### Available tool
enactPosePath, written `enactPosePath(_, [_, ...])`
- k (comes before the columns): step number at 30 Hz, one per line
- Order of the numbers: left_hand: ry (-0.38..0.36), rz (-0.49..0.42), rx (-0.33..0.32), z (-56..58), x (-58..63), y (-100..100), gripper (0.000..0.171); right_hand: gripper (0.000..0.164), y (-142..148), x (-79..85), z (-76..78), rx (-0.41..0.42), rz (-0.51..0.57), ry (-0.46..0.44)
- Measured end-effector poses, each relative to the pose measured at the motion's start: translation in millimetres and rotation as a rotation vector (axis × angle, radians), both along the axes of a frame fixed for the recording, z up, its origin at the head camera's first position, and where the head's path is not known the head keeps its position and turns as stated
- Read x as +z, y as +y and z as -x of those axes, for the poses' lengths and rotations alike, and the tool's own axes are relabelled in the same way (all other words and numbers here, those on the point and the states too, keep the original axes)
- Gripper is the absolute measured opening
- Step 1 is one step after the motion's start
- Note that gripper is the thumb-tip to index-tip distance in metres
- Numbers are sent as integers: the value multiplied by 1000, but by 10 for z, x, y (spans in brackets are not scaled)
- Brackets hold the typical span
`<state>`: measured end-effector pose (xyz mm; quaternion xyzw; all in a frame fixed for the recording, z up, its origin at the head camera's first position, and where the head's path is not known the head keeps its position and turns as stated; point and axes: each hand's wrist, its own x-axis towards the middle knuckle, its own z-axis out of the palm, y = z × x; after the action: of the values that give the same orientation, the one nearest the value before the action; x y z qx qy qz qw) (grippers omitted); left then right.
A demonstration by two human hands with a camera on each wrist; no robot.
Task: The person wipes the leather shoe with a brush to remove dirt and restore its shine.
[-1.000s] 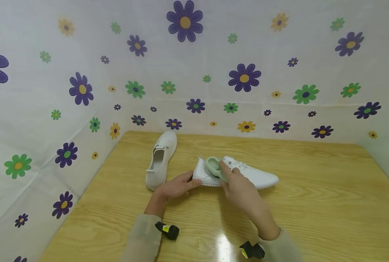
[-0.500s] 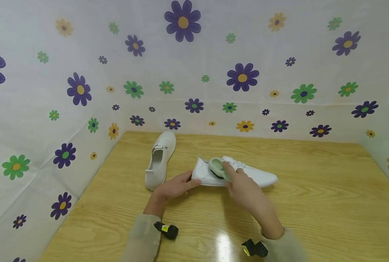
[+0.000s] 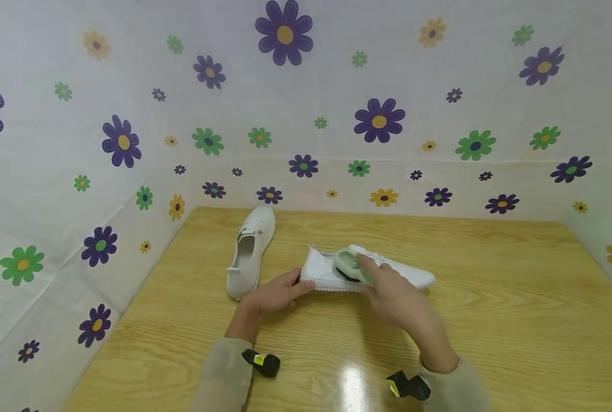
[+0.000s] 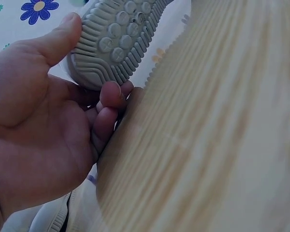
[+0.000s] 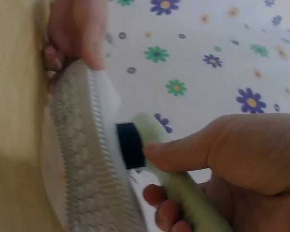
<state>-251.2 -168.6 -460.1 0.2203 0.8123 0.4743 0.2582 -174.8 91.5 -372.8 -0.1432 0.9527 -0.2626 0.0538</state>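
Note:
A white shoe (image 3: 409,273) lies tilted on the table, toe to the right, its ribbed sole (image 5: 89,159) turned toward the person. My left hand (image 3: 277,293) grips its heel, thumb on the side and fingers behind; the left wrist view shows the heel end of the sole (image 4: 118,36) between thumb and fingers. My right hand (image 3: 396,294) holds a pale green brush (image 3: 348,262) by its handle. In the right wrist view the dark bristles (image 5: 130,145) press against the shoe's upper, above the sole edge.
A second white shoe (image 3: 251,252) stands to the left, toe toward the back. Beneath everything is a wood-grain table (image 3: 491,320). A white flower-print sheet (image 3: 316,74) rises behind and along the sides.
My right hand has slid the brush along the shoe's side, from near the heel rightward to the middle. The left hand keeps its grip on the heel.

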Motion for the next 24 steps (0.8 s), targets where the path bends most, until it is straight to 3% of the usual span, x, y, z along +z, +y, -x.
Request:
enactPosePath(5, [3, -5, -8, -7, 1, -1, 58, 57, -110, -72, 18, 31, 19, 29])
enactPosePath(11, [6, -6, -10, -3, 15, 5, 62, 55, 45, 42, -31, 60, 14, -35])
enactPosePath(14, [3, 6, -2, 0, 28, 8, 63, 55, 100, 58, -19, 39, 13, -38])
enactPosePath(19, [14, 5, -11, -5, 43, 4, 61, 57, -15, -54, 46, -7, 34, -2])
enactPosePath(24, [22, 0, -21, -7, 45, 7, 59, 56, -42, -54, 23, 64, 34, 8])
